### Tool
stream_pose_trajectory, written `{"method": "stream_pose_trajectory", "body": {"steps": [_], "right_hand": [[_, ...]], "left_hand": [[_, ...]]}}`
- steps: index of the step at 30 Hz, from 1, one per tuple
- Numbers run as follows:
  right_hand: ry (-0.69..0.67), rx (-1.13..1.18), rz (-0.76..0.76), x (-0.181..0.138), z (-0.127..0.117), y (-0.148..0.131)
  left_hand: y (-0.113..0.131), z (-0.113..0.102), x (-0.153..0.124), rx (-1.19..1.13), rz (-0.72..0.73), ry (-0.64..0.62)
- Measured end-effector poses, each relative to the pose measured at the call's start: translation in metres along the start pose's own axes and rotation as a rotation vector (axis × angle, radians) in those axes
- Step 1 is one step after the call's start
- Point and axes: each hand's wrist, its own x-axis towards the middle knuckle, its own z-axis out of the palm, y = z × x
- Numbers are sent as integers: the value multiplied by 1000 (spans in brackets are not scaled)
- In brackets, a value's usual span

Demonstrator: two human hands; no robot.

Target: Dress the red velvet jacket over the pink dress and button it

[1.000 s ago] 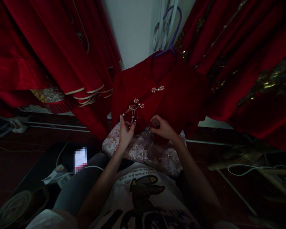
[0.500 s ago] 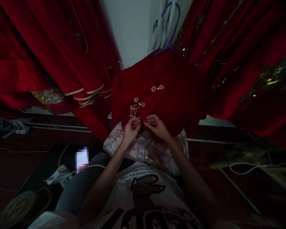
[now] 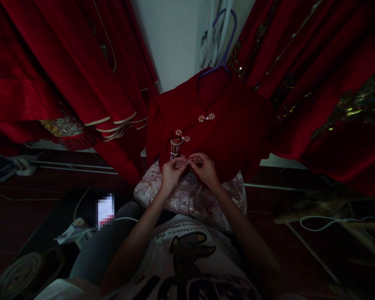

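Observation:
A red jacket (image 3: 234, 137) on a purple hanger (image 3: 229, 46) lies spread in front of me, its lower part over a pale patterned cloth (image 3: 187, 198). At its lower front edge my left hand (image 3: 172, 173) and my right hand (image 3: 205, 170) meet, fingertips pinched on a small beaded clasp (image 3: 187, 159), mostly hidden by the fingers. Just above sits a fan-shaped beaded ornament (image 3: 176, 142) with hanging pearl strands. Higher up, a pearl flower clasp (image 3: 206, 118) joins the jacket front.
Red garments with pale trim (image 3: 112, 118) hang at left; more with gold sequins (image 3: 346, 110) hang at right. Low on the left are a blurred-out bright screen (image 3: 105, 210), a power strip (image 3: 83, 237) and a coil (image 3: 17, 275). A white cord (image 3: 318, 223) loops at right.
My hands have drawn together, so the small gap between their fingertips has closed at the clasp. The view has shifted slightly.

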Motion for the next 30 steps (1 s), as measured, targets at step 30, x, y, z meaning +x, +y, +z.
{"method": "stream_pose_trajectory", "body": {"steps": [30], "right_hand": [[-259,-59,-20,5,-71,-25]], "left_hand": [[26,-46,30,511,253,-477]]}}
